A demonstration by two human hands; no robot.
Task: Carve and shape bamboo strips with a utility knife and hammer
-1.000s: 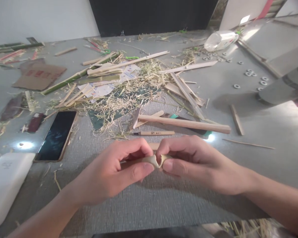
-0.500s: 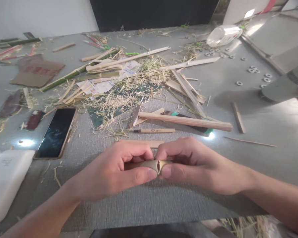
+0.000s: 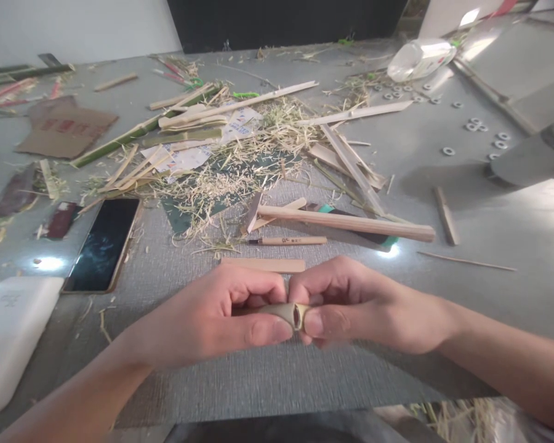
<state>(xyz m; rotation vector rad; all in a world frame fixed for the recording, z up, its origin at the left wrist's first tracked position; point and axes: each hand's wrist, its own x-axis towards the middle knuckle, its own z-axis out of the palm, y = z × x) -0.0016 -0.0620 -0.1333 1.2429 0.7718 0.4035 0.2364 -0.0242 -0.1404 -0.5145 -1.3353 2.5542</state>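
Near the front of the table, my left hand [image 3: 216, 314] is closed around a pale bamboo piece [image 3: 281, 309], thumb along its near side. My right hand [image 3: 369, 311] pinches a second bamboo piece [image 3: 300, 311], largely covered by the fingers. The two ends face each other with a narrow dark opening between them; whether they touch at the far side I cannot tell. Just beyond my hands lie a flat wooden strip [image 3: 263, 265] and a wooden-handled carving tool [image 3: 290, 240]. Behind those rests a hammer [image 3: 346, 221] with a wooden handle.
Bamboo shavings [image 3: 221, 184] and split strips cover the middle. To the left are a phone [image 3: 104, 246], a white power bank [image 3: 18, 338] and cardboard [image 3: 67, 132]. On the right stand or lie a grey cylinder [image 3: 535, 157], several white rings [image 3: 477, 125] and a clear bottle [image 3: 418, 59].
The right bamboo piece has turned slightly, and the dark opening between the ends shows wider. Both hands keep their hold. The view has shifted a little.
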